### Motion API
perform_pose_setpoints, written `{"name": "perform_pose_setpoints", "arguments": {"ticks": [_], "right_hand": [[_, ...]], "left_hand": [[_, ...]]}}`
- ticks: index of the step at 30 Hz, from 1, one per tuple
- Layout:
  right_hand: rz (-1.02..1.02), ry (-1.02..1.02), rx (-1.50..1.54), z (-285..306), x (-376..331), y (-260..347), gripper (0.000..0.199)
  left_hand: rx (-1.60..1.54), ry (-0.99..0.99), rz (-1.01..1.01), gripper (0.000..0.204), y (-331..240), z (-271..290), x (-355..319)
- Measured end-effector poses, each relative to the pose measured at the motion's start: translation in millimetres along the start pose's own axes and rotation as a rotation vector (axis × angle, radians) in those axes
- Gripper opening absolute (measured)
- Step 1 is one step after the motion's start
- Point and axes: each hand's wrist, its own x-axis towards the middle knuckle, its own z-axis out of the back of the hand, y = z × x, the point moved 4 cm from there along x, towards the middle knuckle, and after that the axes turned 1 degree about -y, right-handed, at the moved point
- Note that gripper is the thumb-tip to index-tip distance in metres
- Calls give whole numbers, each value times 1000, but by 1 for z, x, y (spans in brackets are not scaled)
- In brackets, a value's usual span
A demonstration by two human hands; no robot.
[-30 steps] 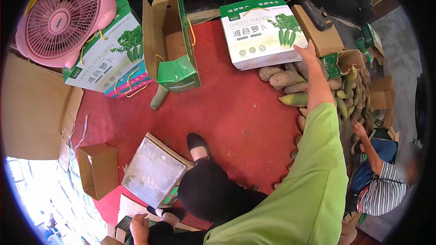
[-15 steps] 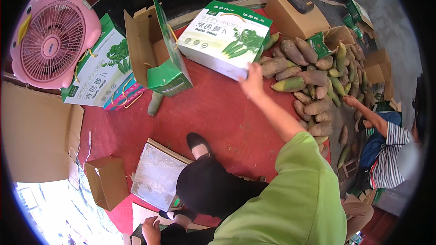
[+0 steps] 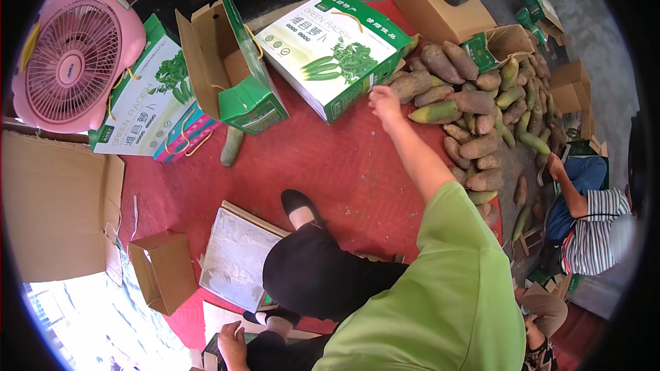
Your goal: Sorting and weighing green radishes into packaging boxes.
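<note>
A white and green radish gift carton [image 3: 337, 51] with a yellow cord handle lies on the red floor covering. My right hand [image 3: 386, 104] is stretched out beside its right-hand green side; the fingers are loosely bent with nothing in them, and I cannot tell whether they touch it. Right of that hand lies a large heap of green radishes [image 3: 474, 102], many coated with soil. My left hand [image 3: 232, 345] is low in the view beside my black-trousered leg, fingers loosely bent and apart, holding nothing visible. Cardboard lies close to it.
An opened green carton [image 3: 251, 99] stands left of the closed one, with a single radish [image 3: 232, 145] below it. A pink fan [image 3: 75, 62], a brown box [image 3: 163, 271] and a whitish flat-topped box [image 3: 237, 257] are at left. A co-worker in a striped shirt [image 3: 597, 230] sits right of the heap.
The closed carton has turned, its front corner swinging left and its green side now facing my right hand. My right hand has come off its near corner. The co-worker's hand has moved lower.
</note>
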Motion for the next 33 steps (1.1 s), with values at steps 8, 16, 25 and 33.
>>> {"name": "perform_pose_setpoints", "arguments": {"ticks": [8, 16, 25, 33], "right_hand": [[-295, 15, 315, 11, 58, 5, 42], [-322, 164, 606, 2, 54, 11, 34], [292, 236, 360, -10, -89, 181, 16], [437, 252, -264, 34, -207, 288, 41]], "left_hand": [[39, 38, -5, 20, 9, -8, 1], [79, 38, 16, 18, -2, -3, 0], [1, -91, -62, 19, -4, 6, -12], [-49, -201, -72, 18, -13, 25, -28]]}}
